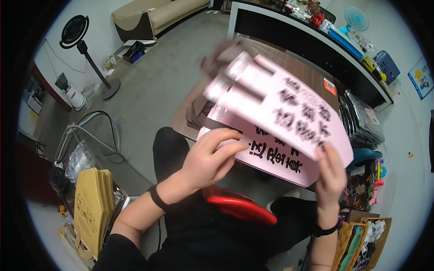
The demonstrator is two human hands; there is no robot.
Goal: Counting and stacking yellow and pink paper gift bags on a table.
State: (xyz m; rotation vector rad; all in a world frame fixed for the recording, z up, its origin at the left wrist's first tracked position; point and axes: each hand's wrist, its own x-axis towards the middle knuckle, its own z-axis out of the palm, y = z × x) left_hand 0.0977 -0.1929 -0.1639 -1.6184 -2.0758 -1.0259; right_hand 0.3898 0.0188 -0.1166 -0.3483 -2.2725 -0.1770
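A flat pink paper bag (280, 97) with dark lettering is tilted up over the table, blurred by motion. Brown ribbon-like strips (226, 54) trail from its far left end. My right hand (331, 174) grips its near right edge, the fingers over the printed face. Beneath it lies a second pink bag (271, 156), also lettered, partly covered. My left hand (210, 156) is at the near left edge of that lower bag, thumb and forefinger apart, with nothing visible between them. More brown strips (197, 111) lie in a bunch beyond my left hand.
The brown table (300, 72) meets a black, white-edged counter (289, 34). Black plastic-wrapped packs (359, 119) stack at the right. A red stool seat (242, 207) is between my legs. Yellow envelopes (92, 207) stand at lower left, a basket (361, 244) at lower right.
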